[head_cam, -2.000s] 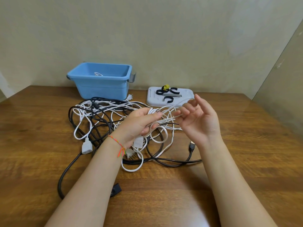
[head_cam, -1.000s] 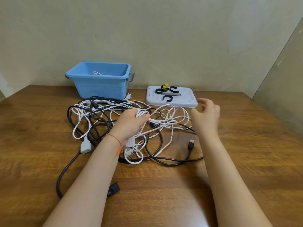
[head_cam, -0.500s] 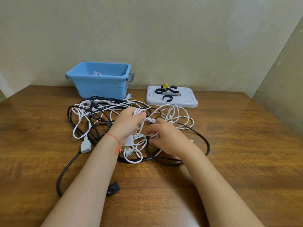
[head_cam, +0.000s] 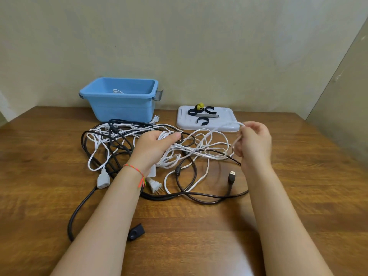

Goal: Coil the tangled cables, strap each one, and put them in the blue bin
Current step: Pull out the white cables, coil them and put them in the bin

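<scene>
A tangle of white and black cables (head_cam: 123, 140) lies on the wooden table in front of the blue bin (head_cam: 121, 104). My left hand (head_cam: 155, 146) grips a bunch of white cable loops (head_cam: 207, 144) at the middle of the pile. My right hand (head_cam: 253, 143) pinches a strand of the same white cable and holds it up to the right, just in front of the white tray. A black USB cable (head_cam: 232, 177) lies under my right wrist. A bit of white cable shows inside the bin.
A white tray (head_cam: 225, 120) right of the bin carries black straps (head_cam: 203, 120) and a yellow one (head_cam: 199, 106). A white two-pin plug (head_cam: 155, 186) and a white socket end (head_cam: 103, 179) lie near my left wrist. A wall panel stands at far right.
My right hand has left the pile beside my left hand and moved up and to the right, drawing a white strand out with it. My left hand still holds the loops.
</scene>
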A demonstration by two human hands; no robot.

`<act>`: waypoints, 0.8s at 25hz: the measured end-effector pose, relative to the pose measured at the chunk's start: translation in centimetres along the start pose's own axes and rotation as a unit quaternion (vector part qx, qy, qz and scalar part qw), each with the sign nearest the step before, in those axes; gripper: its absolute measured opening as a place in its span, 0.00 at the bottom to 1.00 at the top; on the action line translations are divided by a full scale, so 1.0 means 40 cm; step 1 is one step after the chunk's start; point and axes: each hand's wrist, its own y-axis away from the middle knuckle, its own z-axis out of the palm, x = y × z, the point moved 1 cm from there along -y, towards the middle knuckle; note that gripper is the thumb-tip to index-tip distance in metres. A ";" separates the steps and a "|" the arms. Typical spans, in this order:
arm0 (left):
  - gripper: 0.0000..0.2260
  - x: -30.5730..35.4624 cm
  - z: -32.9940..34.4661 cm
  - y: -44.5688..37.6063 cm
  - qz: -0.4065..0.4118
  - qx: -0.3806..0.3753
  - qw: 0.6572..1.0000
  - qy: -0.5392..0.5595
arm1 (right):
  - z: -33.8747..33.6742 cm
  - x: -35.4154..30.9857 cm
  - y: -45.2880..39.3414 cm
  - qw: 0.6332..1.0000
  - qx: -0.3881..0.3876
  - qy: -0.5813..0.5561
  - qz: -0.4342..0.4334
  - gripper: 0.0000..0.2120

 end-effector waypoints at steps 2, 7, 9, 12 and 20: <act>0.15 0.005 0.002 0.008 0.004 -0.035 0.999 -0.029 | -0.022 0.009 -0.020 0.999 0.029 0.026 0.027 0.13; 0.06 0.005 0.019 0.021 0.002 -0.064 0.992 -0.111 | 0.007 0.012 0.016 0.911 -0.012 0.370 -0.181 0.14; 0.06 0.002 0.018 0.015 0.013 -0.023 0.994 -0.104 | 0.037 0.004 0.065 0.900 -0.104 0.307 -0.292 0.13; 0.10 -0.009 0.020 0.004 0.035 0.051 0.985 -0.162 | 0.081 0.008 0.131 0.853 -0.331 0.314 -0.252 0.13; 0.14 -0.007 0.012 0.000 0.020 -0.108 0.958 -0.265 | 0.081 0.060 0.113 0.668 -0.455 0.568 -0.157 0.08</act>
